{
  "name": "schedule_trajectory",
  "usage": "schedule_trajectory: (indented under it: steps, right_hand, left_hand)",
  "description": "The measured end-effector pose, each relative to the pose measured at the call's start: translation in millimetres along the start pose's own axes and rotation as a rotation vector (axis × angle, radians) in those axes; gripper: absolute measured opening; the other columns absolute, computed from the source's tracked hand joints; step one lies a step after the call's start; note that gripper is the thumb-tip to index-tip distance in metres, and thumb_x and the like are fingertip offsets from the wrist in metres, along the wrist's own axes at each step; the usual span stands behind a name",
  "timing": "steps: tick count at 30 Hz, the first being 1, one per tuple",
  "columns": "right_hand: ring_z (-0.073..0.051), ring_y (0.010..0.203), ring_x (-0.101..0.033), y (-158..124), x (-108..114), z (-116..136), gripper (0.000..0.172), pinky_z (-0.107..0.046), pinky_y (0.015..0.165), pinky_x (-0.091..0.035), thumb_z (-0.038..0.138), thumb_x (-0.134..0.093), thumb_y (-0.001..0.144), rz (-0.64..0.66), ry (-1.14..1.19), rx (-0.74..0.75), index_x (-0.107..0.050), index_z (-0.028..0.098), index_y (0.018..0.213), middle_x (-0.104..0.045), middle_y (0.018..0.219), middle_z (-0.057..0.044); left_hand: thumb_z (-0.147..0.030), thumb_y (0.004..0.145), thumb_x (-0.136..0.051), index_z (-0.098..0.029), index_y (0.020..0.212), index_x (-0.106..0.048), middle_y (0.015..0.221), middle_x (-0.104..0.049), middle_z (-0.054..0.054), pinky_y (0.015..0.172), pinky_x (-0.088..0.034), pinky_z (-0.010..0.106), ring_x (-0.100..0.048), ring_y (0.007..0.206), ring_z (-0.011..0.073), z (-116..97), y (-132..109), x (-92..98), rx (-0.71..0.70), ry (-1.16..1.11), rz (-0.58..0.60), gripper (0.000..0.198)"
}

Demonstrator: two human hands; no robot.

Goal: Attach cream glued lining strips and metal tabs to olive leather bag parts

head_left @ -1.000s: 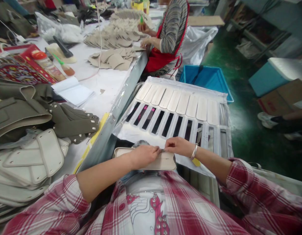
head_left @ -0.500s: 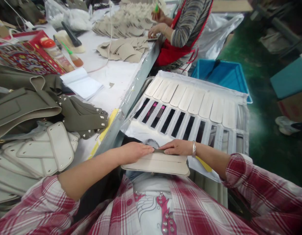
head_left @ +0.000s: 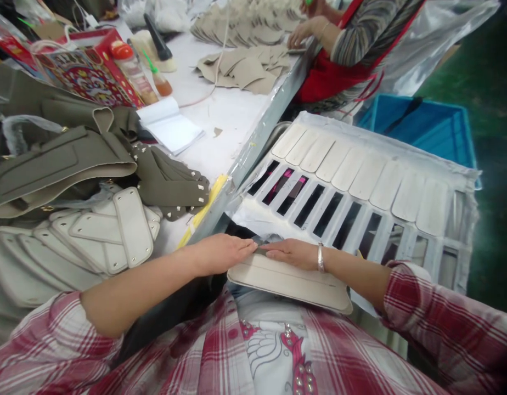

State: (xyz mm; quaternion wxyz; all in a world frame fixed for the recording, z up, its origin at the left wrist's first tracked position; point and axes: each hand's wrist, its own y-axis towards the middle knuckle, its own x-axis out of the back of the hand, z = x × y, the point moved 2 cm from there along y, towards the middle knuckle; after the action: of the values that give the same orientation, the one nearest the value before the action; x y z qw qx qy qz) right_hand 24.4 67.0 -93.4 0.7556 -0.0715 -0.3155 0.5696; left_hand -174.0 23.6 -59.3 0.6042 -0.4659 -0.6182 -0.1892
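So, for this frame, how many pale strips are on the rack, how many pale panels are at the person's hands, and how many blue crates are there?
Pale strips on the rack: 9
Pale panel: 1
Blue crate: 1
Total: 11

Site is a leather-goods production workshop. Evidence: a long white work table point(head_left: 232, 120) with stacks of cut beige panels point(head_left: 241, 68), riveted olive bag parts point(head_left: 171, 184), a cream bag panel point(head_left: 290, 285) being worked, pale strips point(head_left: 352, 173) laid on a rack, and a painted green floor point(head_left: 484, 82).
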Motion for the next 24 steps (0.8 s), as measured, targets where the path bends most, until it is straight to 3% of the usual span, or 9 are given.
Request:
schedule_trajectory:
  steps: [5,8,11,14,16,19,22,24]
  right_hand:
    - [-0.023,0.100,-0.058,37.7,-4.5,17.3,0.039,-0.034,0.090,-0.041,0.036,-0.037,0.091,0.004,-0.041,0.053,-0.060,0.018,0.116,-0.064,0.111,-0.007]
    - [-0.020,0.099,-0.059,40.3,-5.2,16.1,0.038,-0.031,0.091,-0.041,0.037,-0.039,0.090,0.030,0.035,0.116,-0.061,0.019,0.114,-0.064,0.112,-0.005]
    - [-0.019,0.111,-0.053,18.8,-2.1,1.5,0.041,-0.030,0.098,-0.037,0.039,-0.039,0.090,0.043,0.125,0.174,-0.056,0.022,0.123,-0.056,0.125,-0.002]
    - [-0.020,0.118,-0.049,-15.2,4.3,-23.5,0.043,-0.034,0.103,-0.034,0.042,-0.041,0.089,0.012,0.138,0.087,-0.051,0.024,0.128,-0.051,0.131,-0.001]
    - [-0.021,0.113,-0.053,-38.7,8.6,-38.4,0.042,-0.035,0.100,-0.038,0.042,-0.043,0.088,-0.037,0.115,0.006,-0.053,0.026,0.125,-0.055,0.126,-0.002]
    - [-0.021,0.110,-0.055,-77.1,8.8,-47.7,0.037,-0.037,0.098,-0.041,0.038,-0.048,0.086,-0.219,-0.008,-0.030,-0.058,0.027,0.120,-0.059,0.121,-0.002]
    - [-0.021,0.114,-0.051,-124.0,-9.7,-40.7,0.036,-0.040,0.101,-0.039,0.032,-0.049,0.086,-0.618,-0.179,-0.004,-0.057,0.023,0.120,-0.057,0.123,-0.006]
    - [-0.021,0.113,-0.051,-153.7,-36.1,-32.6,0.034,-0.040,0.099,-0.040,0.031,-0.049,0.086,-0.880,-0.265,0.013,-0.056,0.022,0.119,-0.056,0.120,-0.008]
  left_hand:
    - [-0.010,0.085,-0.040,-0.007,0.122,-0.047,0.125,-0.053,0.016,0.089,-0.045,0.033,-0.054,0.111,0.0224,-4.5,-2.4,0.1,0.068,0.087,-0.043,0.038]
    - [-0.010,0.084,-0.042,-0.008,0.121,-0.048,0.124,-0.054,0.015,0.089,-0.044,0.032,-0.053,0.111,0.0215,-8.0,-0.6,1.8,0.089,0.086,-0.048,0.038]
    - [-0.010,0.084,-0.042,-0.008,0.123,-0.047,0.124,-0.054,0.015,0.089,-0.043,0.033,-0.053,0.111,0.0215,-12.7,0.7,4.0,0.114,0.097,-0.067,0.039]
    - [-0.010,0.084,-0.041,-0.009,0.125,-0.046,0.126,-0.053,0.015,0.091,-0.041,0.035,-0.051,0.114,0.0222,-17.5,1.1,4.2,0.137,0.120,-0.068,0.042]
    - [-0.011,0.084,-0.041,-0.009,0.125,-0.047,0.126,-0.053,0.014,0.097,-0.037,0.038,-0.048,0.117,0.0241,-22.8,3.6,2.9,0.161,0.138,-0.077,0.041]
    - [-0.014,0.084,-0.041,-0.011,0.124,-0.047,0.128,-0.052,0.013,0.103,-0.028,0.044,-0.042,0.122,0.0264,-41.6,15.7,0.6,0.166,0.108,-0.169,0.040]
    - [-0.017,0.085,-0.043,-0.014,0.125,-0.044,0.130,-0.049,0.010,0.103,-0.030,0.039,-0.042,0.121,0.0232,-76.3,35.1,-0.4,0.072,-0.069,-0.316,0.040]
    - [-0.021,0.085,-0.048,-0.014,0.121,-0.046,0.126,-0.051,0.009,0.098,-0.035,0.035,-0.045,0.116,0.0214,-101.2,48.1,-0.3,0.025,-0.212,-0.401,0.037]
